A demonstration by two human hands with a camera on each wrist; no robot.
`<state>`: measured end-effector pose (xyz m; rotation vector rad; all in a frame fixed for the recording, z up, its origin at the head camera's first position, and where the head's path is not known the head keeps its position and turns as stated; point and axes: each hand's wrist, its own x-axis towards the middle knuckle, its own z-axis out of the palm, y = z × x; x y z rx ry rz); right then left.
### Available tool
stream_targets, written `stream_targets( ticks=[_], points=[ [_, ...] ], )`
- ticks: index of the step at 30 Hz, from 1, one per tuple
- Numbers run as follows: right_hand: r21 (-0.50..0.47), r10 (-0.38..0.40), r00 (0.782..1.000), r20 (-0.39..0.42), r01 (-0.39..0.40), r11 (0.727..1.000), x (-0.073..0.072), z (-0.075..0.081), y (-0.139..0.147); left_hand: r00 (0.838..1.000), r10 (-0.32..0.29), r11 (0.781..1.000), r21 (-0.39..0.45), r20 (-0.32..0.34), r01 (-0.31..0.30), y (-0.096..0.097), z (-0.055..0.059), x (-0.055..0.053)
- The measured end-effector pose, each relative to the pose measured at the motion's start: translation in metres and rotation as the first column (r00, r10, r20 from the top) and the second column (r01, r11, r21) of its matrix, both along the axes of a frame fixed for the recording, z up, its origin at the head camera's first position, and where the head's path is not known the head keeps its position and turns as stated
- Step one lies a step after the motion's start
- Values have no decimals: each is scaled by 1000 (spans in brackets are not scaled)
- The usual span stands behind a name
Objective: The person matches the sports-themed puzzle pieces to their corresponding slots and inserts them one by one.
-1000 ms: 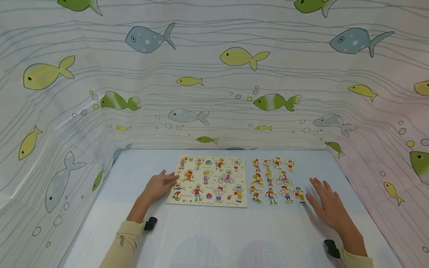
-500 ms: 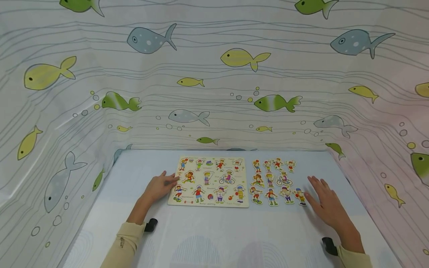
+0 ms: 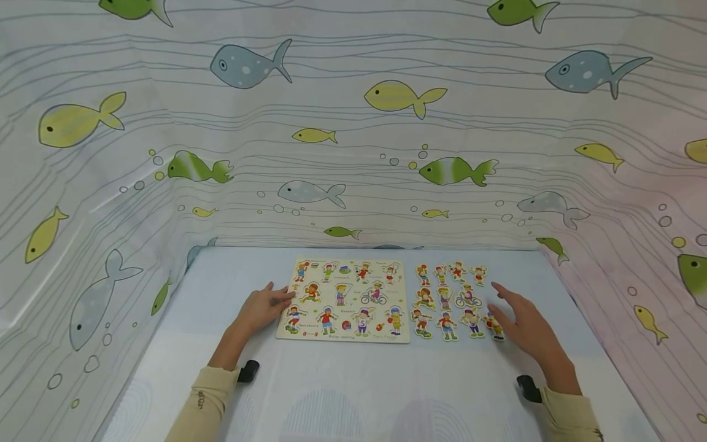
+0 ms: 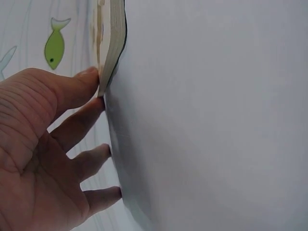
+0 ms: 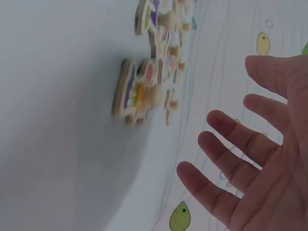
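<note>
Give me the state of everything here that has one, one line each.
Puzzle board, flat on the table, unfilled.
Puzzle pieces, loose, knobs up, in three rows.
Left hand, touching the puzzle board's left edge.
Right hand, fingers apart, holding nothing.
Fish-print wall sheet, creased.

The left forearm, in a sleeve (image 3: 201, 399), reaches from the near left toward the far right; beyond the cuff, the left wrist (image 3: 229, 351) is bare. The left hand (image 3: 262, 309) is low, its thumb (image 4: 77, 90) stretched out and its fingers (image 4: 92, 162) spread, tips touching down. From the near right, the right arm (image 3: 571, 412) reaches far and to the left, its right wrist (image 3: 562, 374) bare too. The right hand (image 3: 525, 322) hangs raised, palm down, thumb and slightly bent fingers apart. The hands are well apart.
</note>
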<state>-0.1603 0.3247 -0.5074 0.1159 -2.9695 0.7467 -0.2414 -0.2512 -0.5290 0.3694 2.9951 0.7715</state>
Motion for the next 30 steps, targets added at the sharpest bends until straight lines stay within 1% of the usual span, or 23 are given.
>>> stream_targets(
  ticks=[5, 11, 14, 19, 22, 26, 30],
  points=[
    [2, 0, 1000, 17, 0, 1000, -15, 2, -9, 1000, -7, 1000, 15, 2, 7, 0, 1, -1],
    [-40, 21, 999, -24, -22, 999, -29, 3, -18, 1000, -13, 1000, 6, 0, 13, -1, 1, -2],
    [-65, 38, 999, -28, -40, 997, -36, 2, -23, 1000, -19, 1000, -1, 2, 19, -2, 0, -2],
    [-104, 68, 998, 2, -67, 992, -49, 0, -32, 1000, -25, 1000, -5, -1, 25, -2, -2, -3],
    [-110, 78, 997, 8, -76, 991, -57, -2, -39, 1000, -16, 1000, 2, 4, 16, -2, -1, -3],
    [-118, 106, 994, -3, -106, 987, -68, -4, -48, 1000, -14, 1000, 0, 1, 14, -2, 0, -3],
    [-134, 133, 991, 13, -130, 982, -78, -6, -58, 1000, -20, 1000, 1, -1, 20, -2, 1, -3]
  ],
)
